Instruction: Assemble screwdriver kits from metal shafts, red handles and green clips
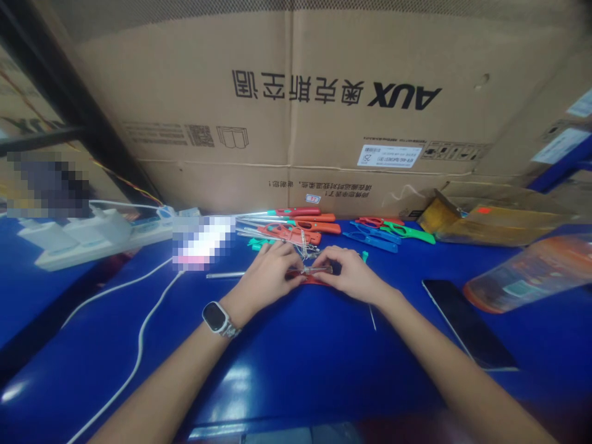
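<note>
My left hand (272,272) and my right hand (350,271) meet over the blue table, both with fingers pinched. Between them is a stick lighter, its red handle shell (319,280) showing beneath the fingertips. A clear, narrow inner piece (322,269) lies along it, touched by the fingers of both hands. From under my left hand a slim metal tube (225,275) points left. Just beyond the hands lie orange lighter handles (319,226) and small metal parts, partly covered by my fingers. A thin rod (372,318) lies below my right wrist.
Blue and green handle shells (414,232) lie behind my right hand. At right are a phone (467,324) and a plastic jar (522,277) on its side. A power strip (69,254) with white cables stands left. A large cardboard box (296,123) walls the back.
</note>
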